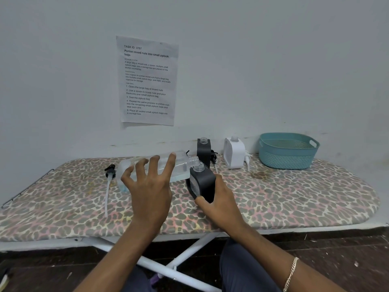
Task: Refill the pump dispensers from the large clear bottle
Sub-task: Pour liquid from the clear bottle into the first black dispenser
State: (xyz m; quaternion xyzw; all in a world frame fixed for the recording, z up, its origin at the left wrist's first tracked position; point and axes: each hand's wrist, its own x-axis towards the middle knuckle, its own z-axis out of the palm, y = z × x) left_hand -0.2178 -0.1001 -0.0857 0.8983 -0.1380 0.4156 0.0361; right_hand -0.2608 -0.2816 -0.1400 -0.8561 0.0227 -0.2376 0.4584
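My left hand [150, 184] grips the large clear bottle [181, 165], held on its side with its open neck just above the mouth of a black dispenser [202, 182]. That dispenser is tilted and has no pump; my right hand [219, 199] holds it from below and behind. A second black dispenser [203, 149] with an open neck stands upright by the wall. To its right stands a white dispenser [234, 152]. A black pump head with a long white tube [109, 180] lies on the board at the left.
Everything rests on an ironing board with a leopard-print cover [294, 197] set against the wall. A teal plastic basket [288, 150] stands at the back right. A white pump [247, 160] lies beside the white dispenser. A printed sheet [147, 81] hangs on the wall.
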